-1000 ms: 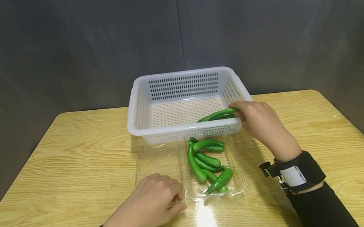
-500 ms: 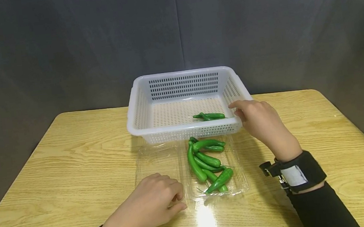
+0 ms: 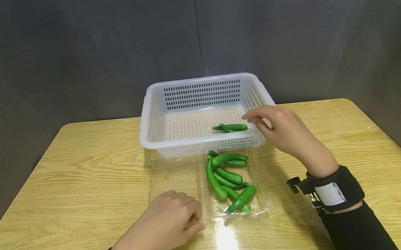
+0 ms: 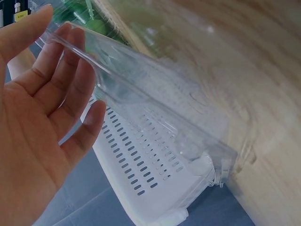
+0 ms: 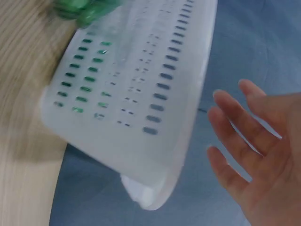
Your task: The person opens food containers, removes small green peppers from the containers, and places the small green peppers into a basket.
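Observation:
My right hand [image 3: 283,128] is over the near right corner of a white slotted plastic basket [image 3: 207,139], its fingers bent loosely with nothing between them. Two or so green peppers [image 3: 235,127] lie on the basket floor near the front wall. In the right wrist view the fingers [image 5: 235,136] are spread beside the basket wall. A clear plastic clamshell box [image 3: 261,175] lies unfolded before the basket, several green peppers [image 3: 229,175] heaped in its right half. My left hand [image 3: 166,222] is at the left half; its relaxed fingers [image 4: 80,94] are right at that half's clear edge.
The wooden table [image 3: 65,204] extends to both sides of the basket and box. Behind it hangs a dark grey curtain [image 3: 104,49]. Black bands are on both wrists.
My right hand let a pepper drop into the basket, then rose slightly and shifted a little left. The left hand and the box stayed put.

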The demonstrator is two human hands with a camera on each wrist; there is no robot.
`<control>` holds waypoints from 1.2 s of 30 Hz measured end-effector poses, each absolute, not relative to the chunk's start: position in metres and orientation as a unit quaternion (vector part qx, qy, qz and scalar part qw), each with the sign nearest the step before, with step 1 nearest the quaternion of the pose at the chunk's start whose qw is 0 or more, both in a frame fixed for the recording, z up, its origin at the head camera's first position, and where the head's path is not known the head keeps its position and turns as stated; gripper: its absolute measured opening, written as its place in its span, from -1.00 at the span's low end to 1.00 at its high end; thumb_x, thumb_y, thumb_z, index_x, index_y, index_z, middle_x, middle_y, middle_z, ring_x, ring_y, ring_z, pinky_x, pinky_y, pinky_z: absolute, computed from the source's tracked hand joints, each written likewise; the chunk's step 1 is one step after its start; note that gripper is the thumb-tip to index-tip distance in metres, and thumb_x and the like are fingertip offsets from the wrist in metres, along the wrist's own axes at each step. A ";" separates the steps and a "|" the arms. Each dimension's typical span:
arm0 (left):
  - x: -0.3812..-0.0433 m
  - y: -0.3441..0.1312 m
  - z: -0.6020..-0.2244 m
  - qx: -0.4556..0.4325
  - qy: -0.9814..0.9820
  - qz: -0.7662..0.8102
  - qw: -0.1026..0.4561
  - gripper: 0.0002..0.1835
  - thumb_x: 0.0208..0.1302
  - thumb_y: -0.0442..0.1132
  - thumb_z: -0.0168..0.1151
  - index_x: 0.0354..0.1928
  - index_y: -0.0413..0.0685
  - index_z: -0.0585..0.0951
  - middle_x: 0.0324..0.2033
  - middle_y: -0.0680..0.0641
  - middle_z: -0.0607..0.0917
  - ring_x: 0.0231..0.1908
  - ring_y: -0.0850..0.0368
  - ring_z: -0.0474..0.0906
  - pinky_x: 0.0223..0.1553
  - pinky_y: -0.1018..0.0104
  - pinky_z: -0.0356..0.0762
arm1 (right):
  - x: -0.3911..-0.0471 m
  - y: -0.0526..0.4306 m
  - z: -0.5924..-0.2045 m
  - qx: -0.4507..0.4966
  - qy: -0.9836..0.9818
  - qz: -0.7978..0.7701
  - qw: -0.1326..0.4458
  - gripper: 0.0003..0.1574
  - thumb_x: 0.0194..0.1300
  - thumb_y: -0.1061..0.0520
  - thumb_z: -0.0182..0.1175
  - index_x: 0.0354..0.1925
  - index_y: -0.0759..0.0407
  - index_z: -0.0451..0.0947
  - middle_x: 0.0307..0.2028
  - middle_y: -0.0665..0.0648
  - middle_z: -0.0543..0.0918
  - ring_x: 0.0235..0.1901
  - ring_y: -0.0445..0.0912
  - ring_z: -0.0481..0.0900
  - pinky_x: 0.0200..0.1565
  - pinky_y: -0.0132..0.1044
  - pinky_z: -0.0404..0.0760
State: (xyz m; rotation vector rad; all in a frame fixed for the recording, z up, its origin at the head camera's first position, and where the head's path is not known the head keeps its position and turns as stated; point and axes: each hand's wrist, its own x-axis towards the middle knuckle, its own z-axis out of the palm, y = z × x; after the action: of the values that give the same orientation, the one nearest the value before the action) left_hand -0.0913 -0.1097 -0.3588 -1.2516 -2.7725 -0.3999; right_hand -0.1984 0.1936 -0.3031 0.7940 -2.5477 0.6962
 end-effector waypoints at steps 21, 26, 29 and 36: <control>-0.092 -0.111 -0.358 -0.409 -0.901 -0.136 0.041 -0.70 0.14 0.00 0.45 -0.54 0.19 0.48 -0.62 0.30 0.35 -0.55 0.37 0.26 -0.40 0.40 0.30 | -0.178 0.186 -0.289 0.344 -0.891 0.289 -0.060 -0.76 0.27 0.33 0.30 -0.10 0.15 0.72 -0.16 0.05 0.74 -0.17 -0.14 0.65 -0.13 -0.12 0.61; -0.092 -0.112 -0.358 -0.409 -0.901 -0.134 0.044 -0.70 0.13 0.00 0.45 -0.53 0.19 0.48 -0.61 0.30 0.35 -0.55 0.37 0.26 -0.40 0.40 0.30 | -0.177 0.185 -0.289 0.355 -0.877 0.298 -0.125 -0.76 0.25 0.29 0.33 -0.09 0.14 0.72 -0.13 0.05 0.73 -0.16 -0.13 0.65 -0.14 -0.16 0.63; -0.092 -0.112 -0.358 -0.409 -0.902 -0.133 0.044 -0.70 0.14 0.00 0.45 -0.53 0.19 0.48 -0.61 0.30 0.35 -0.55 0.37 0.26 -0.40 0.40 0.31 | -0.175 0.185 -0.289 0.367 -0.869 0.293 -0.152 -0.76 0.22 0.27 0.36 -0.10 0.14 0.72 -0.13 0.01 0.73 -0.14 -0.08 0.64 -0.10 -0.11 0.62; -0.092 -0.113 -0.357 -0.408 -0.902 -0.132 0.046 -0.68 0.14 0.00 0.45 -0.54 0.19 0.46 -0.62 0.30 0.33 -0.56 0.37 0.25 -0.37 0.37 0.35 | -0.173 0.183 -0.292 0.398 -0.854 0.265 -0.205 -0.74 0.19 0.26 0.38 -0.10 0.16 0.72 -0.13 0.02 0.73 -0.15 -0.05 0.64 -0.06 -0.11 0.60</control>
State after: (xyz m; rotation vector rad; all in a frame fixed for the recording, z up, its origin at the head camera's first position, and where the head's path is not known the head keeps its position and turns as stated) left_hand -0.0922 -0.1131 -0.3571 -1.2469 -2.7536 -0.4039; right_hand -0.1734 0.1831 -0.2916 1.4445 -3.1025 0.9623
